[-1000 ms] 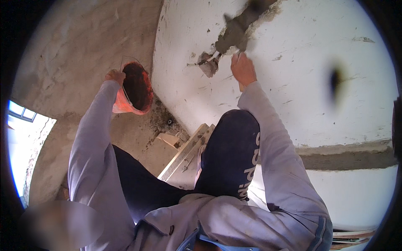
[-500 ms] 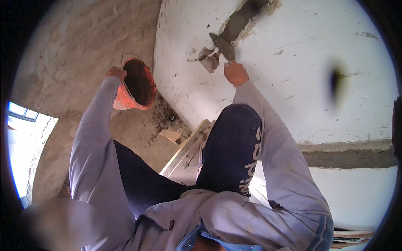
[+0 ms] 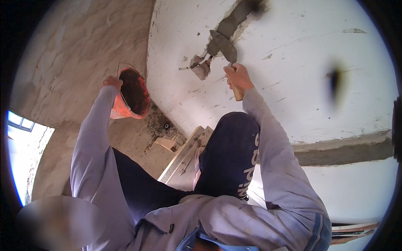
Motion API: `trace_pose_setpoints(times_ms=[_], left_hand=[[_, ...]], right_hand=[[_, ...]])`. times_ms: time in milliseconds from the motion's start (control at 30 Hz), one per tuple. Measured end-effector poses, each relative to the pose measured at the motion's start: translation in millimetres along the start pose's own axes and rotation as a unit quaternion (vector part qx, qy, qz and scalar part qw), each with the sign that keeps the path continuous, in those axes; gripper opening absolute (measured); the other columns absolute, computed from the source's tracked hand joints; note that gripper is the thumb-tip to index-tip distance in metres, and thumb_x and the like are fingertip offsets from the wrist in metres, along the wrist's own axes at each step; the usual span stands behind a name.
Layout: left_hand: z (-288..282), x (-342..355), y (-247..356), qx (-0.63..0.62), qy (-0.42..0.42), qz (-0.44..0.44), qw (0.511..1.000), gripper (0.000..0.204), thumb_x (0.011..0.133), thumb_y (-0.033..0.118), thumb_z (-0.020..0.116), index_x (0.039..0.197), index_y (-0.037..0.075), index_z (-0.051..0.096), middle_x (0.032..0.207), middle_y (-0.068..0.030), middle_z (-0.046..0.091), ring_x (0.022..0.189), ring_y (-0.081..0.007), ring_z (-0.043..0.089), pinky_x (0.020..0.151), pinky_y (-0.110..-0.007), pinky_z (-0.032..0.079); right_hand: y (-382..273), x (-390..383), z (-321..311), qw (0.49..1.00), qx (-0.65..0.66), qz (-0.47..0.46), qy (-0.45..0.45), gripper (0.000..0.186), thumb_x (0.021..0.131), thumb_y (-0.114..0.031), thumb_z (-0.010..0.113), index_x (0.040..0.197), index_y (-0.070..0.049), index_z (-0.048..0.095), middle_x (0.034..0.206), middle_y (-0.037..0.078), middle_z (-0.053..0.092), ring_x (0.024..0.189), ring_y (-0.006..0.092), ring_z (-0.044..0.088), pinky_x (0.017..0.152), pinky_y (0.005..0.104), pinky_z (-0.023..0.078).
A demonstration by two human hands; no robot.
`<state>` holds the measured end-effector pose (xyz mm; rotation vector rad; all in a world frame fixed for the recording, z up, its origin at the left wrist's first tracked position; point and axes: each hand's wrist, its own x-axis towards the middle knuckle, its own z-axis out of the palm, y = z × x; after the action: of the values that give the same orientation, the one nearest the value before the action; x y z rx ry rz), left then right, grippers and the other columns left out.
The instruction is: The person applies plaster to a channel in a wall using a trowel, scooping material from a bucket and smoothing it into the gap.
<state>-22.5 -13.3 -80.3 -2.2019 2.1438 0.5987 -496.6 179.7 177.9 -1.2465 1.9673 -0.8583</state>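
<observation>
Trowel [image 3: 225,45] sits just above the right hand [image 3: 237,78], fist closed on its handle, blade flat against the mortar-filled groove [image 3: 234,19] in the white wall [image 3: 293,75], seemingly to press the mix in. Left hand [image 3: 112,81] grips the rim of the orange bucket [image 3: 130,94], held up beside the wall, likely to keep mortar within reach.

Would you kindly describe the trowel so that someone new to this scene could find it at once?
Start at the big white wall and follow the grey mortar-filled groove running down from its top. The trowel lies against that groove, its wooden handle in the right hand. Unlike the orange bucket in the left hand, it is a flat, pointed grey blade.
</observation>
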Motion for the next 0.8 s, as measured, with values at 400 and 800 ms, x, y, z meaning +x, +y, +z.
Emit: trace_pose_setpoints(times_ms=[400,800], left_hand=[[-34.8,-42.6,78.2,-0.148,0.037,-0.033,0.988,0.054,0.072,0.035,0.062,0.115,0.002,0.06,0.116,-0.0231,0.06,0.11,-0.0361,0.058,0.094,-0.042,0.046],[-32.2,-50.8,46.2,-0.071,0.054,-0.002,0.996,0.047,0.077,0.033,0.057,0.111,0.001,0.061,0.114,-0.023,0.061,0.108,-0.0373,0.058,0.093,-0.042,0.047]], right_hand=[[-107.8,-30.8,-91.4,0.956,-0.055,-0.203,0.203,0.029,0.087,-0.027,0.061,0.081,0.0,0.051,0.061,0.008,0.054,0.045,0.0144,0.051,0.039,0.031,0.044],[-29.2,-39.7,-37.4,0.986,0.134,-0.043,0.089,0.025,0.087,-0.026,0.062,0.082,-0.002,0.054,0.066,0.004,0.054,0.046,0.0106,0.051,0.037,0.0272,0.043]])
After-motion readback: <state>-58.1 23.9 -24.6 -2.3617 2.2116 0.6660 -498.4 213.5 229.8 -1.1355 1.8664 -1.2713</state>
